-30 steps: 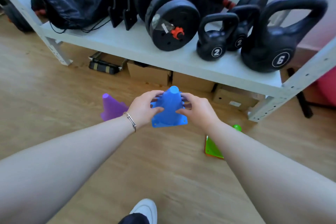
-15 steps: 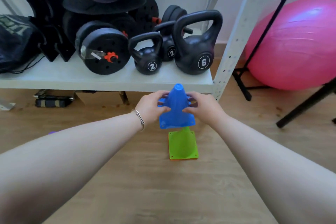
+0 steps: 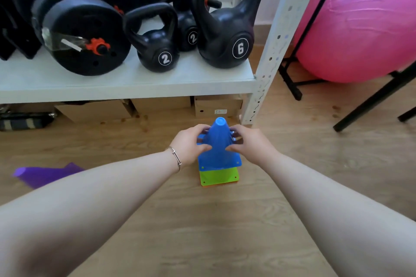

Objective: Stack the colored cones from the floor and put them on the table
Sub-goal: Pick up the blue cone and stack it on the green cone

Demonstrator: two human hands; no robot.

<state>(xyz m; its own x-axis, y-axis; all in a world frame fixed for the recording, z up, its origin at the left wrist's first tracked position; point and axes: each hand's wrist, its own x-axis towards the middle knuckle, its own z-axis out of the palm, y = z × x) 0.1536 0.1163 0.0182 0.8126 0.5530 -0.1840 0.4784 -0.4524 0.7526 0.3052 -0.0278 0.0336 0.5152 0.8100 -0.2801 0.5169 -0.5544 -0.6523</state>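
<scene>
A blue cone (image 3: 219, 144) sits over a green cone (image 3: 219, 176) on the wooden floor, and only the green base shows below it, with an orange edge under that. My left hand (image 3: 189, 145) grips the blue cone's left side and my right hand (image 3: 248, 144) grips its right side. A purple cone (image 3: 42, 175) lies on its side on the floor at the left, partly behind my left forearm.
A white shelf (image 3: 135, 78) just behind the cones carries black kettlebells (image 3: 227, 29) and weight plates (image 3: 78, 36). Cardboard boxes (image 3: 218, 105) sit under it. A pink exercise ball (image 3: 360, 24) and black stand legs (image 3: 371, 101) are at the right.
Both hands have lowered the blue cone down over the green cone, so less of the green one shows. The view has moved closer to the shelf and lower.
</scene>
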